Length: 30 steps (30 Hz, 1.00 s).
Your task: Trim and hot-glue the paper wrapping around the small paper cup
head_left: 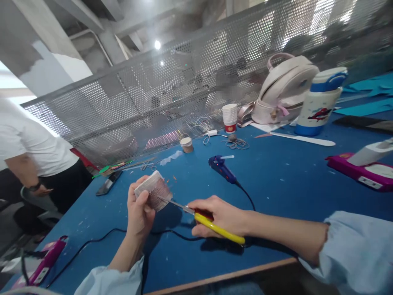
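My left hand (pixel 139 213) is closed on a small brownish card wound with thread (pixel 154 189), held up over the blue table (pixel 276 176). My right hand (pixel 219 216) grips yellow-handled scissors (pixel 215 227). Their metal blades point left and touch the lower edge of the card. A blue glue gun (pixel 221 167) lies on the table just beyond my right hand, its black cord running toward me.
A perforated metal screen (pixel 153 94) backs the table. Paper cups (pixel 230 117), a pink backpack (pixel 284 88), a white and blue bottle (pixel 321 102), a phone (pixel 108 183) and purple devices (pixel 359 170) lie around. A person in a white shirt (pixel 27 143) stands at left.
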Tool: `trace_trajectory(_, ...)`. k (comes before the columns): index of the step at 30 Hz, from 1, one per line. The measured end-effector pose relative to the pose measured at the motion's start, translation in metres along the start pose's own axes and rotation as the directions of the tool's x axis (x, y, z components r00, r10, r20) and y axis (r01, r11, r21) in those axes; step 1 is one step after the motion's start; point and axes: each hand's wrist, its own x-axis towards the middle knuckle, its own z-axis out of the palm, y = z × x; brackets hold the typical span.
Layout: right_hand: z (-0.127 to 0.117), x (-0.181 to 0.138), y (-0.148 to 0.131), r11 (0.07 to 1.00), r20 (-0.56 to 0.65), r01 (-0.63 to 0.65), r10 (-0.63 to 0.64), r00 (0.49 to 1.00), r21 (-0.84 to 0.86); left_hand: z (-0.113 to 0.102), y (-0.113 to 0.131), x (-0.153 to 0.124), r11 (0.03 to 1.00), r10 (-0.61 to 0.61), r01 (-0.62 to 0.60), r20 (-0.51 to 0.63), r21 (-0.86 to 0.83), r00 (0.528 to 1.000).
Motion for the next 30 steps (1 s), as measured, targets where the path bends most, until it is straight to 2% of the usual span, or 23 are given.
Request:
trace_trajectory(5, 0.0007, 0.0005, 0.0028, 0.999, -0.022, 0.021, -0.021, 1.000, -0.032, 0.0021, 0.0026, -0.0021, 0.998, -0.011, 0.012, 0.029, -0.057, 1.000)
trace_trajectory(16, 0.0030, -0.0008, 0.0035, 0.998, -0.067, 0.016, -0.020, 0.998, -0.054, 0.0023, -0.0034, -0.0045, 1.000, 0.002, -0.001, 0.069, -0.015, 0.998)
trace_trajectory(30, 0.0057, -0.0024, 0.0055, 0.997, -0.097, 0.059, -0.063, 0.993, -0.046, 0.0050, -0.0019, -0.0077, 0.999, 0.010, -0.007, 0.049, -0.053, 0.999)
